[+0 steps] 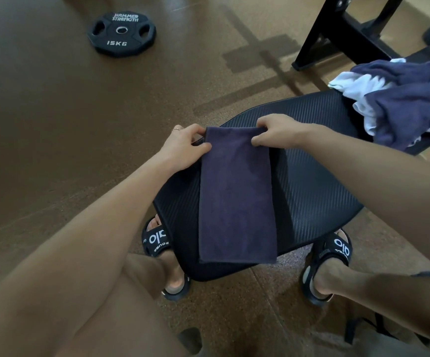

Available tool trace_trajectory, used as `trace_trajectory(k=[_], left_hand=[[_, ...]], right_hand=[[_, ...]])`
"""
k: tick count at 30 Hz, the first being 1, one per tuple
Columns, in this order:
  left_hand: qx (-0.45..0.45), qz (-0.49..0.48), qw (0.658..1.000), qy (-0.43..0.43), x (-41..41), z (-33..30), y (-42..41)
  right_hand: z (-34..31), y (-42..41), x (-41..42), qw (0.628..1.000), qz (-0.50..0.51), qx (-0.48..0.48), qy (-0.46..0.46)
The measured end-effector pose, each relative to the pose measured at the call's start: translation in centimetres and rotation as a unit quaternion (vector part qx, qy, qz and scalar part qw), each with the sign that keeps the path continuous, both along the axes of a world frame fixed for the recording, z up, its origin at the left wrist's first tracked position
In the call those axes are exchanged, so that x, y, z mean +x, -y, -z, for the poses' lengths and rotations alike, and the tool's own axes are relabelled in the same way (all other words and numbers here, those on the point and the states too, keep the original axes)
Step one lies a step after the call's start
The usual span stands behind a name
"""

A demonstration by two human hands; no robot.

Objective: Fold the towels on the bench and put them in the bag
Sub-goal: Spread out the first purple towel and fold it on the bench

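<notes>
Far off on the left, a black weight plate (pixel 121 33) lies flat on the brown floor (pixel 54 112), its white lettering reading 15KG.

Nearer and toward the middle, the person's left hand (pixel 183 148) pinches the far left corner of a dark purple towel (pixel 235 197), thumb on top of the cloth and fingers curled at its edge; a thin ring shows on one finger. The towel is folded into a long narrow strip and lies flat on the black padded bench (pixel 312 181), running from the far end where the hands hold it to the near edge of the pad, where its lower hem reaches the rim. Below the bench, a left foot in a black sandal (pixel 157 240) rests on the floor.

The right hand (pixel 277 132) grips the far right corner of the same towel, fingers bent down over the fold and thumb tucked against the cloth. Both hands sit just beside each other at the towel's far end.

A right foot in a matching sandal (pixel 337 251) stands beyond the bench's near right edge. Farther right, a loose heap of unfolded towels (pixel 402 99), dark blue and white mixed together, sits on the far end of the bench. Behind it stands a black metal frame (pixel 342 32). I cannot make out the bag for certain.
</notes>
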State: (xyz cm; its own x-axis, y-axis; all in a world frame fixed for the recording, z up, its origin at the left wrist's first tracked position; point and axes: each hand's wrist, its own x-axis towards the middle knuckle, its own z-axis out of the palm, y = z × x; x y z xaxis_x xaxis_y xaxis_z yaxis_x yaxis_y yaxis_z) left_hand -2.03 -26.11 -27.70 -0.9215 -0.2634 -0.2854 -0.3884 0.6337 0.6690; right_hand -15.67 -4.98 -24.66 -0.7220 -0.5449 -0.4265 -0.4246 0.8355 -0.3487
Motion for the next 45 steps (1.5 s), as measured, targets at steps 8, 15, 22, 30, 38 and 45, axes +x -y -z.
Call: trace_trajectory(k=[8,15,22,30,38,45], left_hand=[[0.009,0.003,1.0,0.001,-2.6,-0.3,0.4],[-0.038,0.028,0.999,-0.006,-3.4,-0.5,0.4],[-0.043,0.056,0.998,-0.003,-4.1,-0.4,0.1],[-0.043,0.02,0.998,-0.029,-4.2,-0.4,0.5],[0.017,-0.005,0.999,-0.041,-4.5,-0.3,1.1],[0.047,-0.026,0.998,-0.031,-4.6,0.0,1.6]], right_hand=[[0.5,-1.0,0.2,0.998,0.049,-0.045,-0.014],[1.8,-0.9,0.5,0.995,0.057,-0.057,-0.063],[1.0,-1.3,0.4,0.995,0.074,-0.07,-0.021],[0.8,-1.2,0.0,0.996,0.08,-0.049,-0.005],[0.2,-1.3,-0.5,0.995,0.089,-0.048,0.022],[-0.4,-1.3,-1.3,0.988,0.118,-0.066,0.076]])
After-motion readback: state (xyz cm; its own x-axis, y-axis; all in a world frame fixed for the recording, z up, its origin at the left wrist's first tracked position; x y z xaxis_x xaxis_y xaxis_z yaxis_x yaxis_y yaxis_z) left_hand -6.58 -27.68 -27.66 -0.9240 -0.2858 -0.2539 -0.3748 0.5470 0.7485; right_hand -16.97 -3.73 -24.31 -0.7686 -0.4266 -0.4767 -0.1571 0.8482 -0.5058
